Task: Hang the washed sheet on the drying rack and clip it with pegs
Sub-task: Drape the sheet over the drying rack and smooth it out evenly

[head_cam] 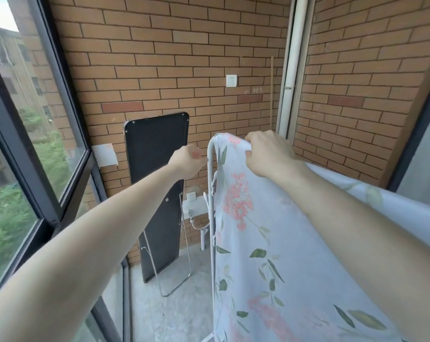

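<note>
Sheet [270, 230] lies draped over the rack [211, 174] top rail. Right hand [265, 154] pinches its corner there, apparently steadying it for clipping. Left hand [190, 160], beside the rail, is curled round something pink, perhaps a peg; unclear.

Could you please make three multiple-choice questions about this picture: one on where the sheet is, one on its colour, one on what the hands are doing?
1. Where does the sheet lie?
A. on the floor
B. over the top of the white drying rack
C. on the window sill

2. What colour are the flowers on the sheet?
A. pink
B. blue
C. yellow

3. What does the right hand do?
A. hangs free
B. presses the wall
C. grips the sheet at the rack's top corner

Answers: 1 B, the cloth hangs down from the rack's bar. 2 A, pink clusters with green leaves show. 3 C, its fingers curl round the cloth, while the left hand is beside the rack's post.
</note>
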`<action>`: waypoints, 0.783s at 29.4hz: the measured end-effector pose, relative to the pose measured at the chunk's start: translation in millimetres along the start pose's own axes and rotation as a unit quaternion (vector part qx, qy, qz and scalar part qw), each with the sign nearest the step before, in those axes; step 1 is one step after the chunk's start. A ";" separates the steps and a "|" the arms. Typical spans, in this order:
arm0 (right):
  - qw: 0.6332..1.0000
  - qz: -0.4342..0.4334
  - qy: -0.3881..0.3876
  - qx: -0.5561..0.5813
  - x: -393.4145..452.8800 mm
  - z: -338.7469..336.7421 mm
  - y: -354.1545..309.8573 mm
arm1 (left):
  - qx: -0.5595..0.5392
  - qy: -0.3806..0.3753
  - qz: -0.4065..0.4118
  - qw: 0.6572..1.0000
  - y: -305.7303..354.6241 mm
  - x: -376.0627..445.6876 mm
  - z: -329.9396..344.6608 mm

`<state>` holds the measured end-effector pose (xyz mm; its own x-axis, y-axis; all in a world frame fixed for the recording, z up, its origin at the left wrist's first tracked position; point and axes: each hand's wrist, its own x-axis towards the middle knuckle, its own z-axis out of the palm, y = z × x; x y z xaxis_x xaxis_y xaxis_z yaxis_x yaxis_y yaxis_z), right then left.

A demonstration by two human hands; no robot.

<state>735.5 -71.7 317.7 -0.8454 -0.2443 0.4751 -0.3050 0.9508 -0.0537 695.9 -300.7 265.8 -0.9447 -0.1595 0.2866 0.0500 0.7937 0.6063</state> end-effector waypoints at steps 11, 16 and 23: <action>1.000 0.021 -0.003 0.011 62.8 29.3 -12.7 | -0.158 0.048 0.008 0.986 -2.5 67.2 43.4; 1.000 0.018 0.006 0.014 69.6 32.5 -8.9 | -0.220 0.004 0.042 0.975 -11.4 76.8 41.7; 0.999 0.048 -0.008 0.009 79.8 30.1 -7.0 | -0.312 0.081 0.056 0.945 -18.5 110.9 -0.3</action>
<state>657.0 -103.6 329.6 -0.8781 -0.1558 0.4524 -0.2300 0.9665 -0.1135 590.4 -333.3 286.6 -0.8627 -0.2238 0.4534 0.3754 0.3172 0.8709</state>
